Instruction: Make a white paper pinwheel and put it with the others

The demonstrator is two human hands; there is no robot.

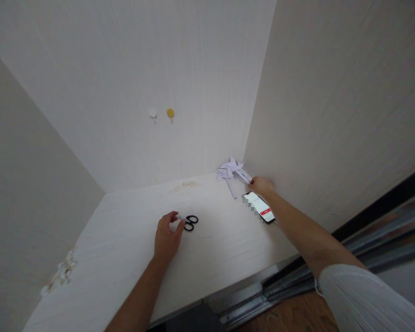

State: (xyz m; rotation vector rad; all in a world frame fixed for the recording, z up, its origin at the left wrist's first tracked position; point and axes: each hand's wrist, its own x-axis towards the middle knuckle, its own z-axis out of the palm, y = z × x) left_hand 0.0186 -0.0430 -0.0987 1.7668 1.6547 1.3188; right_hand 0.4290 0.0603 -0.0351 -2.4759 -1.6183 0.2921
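My left hand (166,235) is over the white surface, its thumb and index finger curled around the blade end of a pair of scissors (191,222). The black handle loops point right, away from my palm. At the back right corner, my right hand (262,185) pinches the stick end of a white paper pinwheel (240,171). A second paper pinwheel (224,173) lies against it on the left, its rolled stick pointing toward me. Their folded blades overlap, so the border between them is hard to make out. Below my right wrist lies a phone (259,206) with its screen lit.
White walls enclose the surface (214,249) at the back and both sides. Two small hooks, one white (153,113) and one yellow (170,113), are on the back wall. Flaking patches mark the left edge and back. Metal rails (263,297) run below the front edge.
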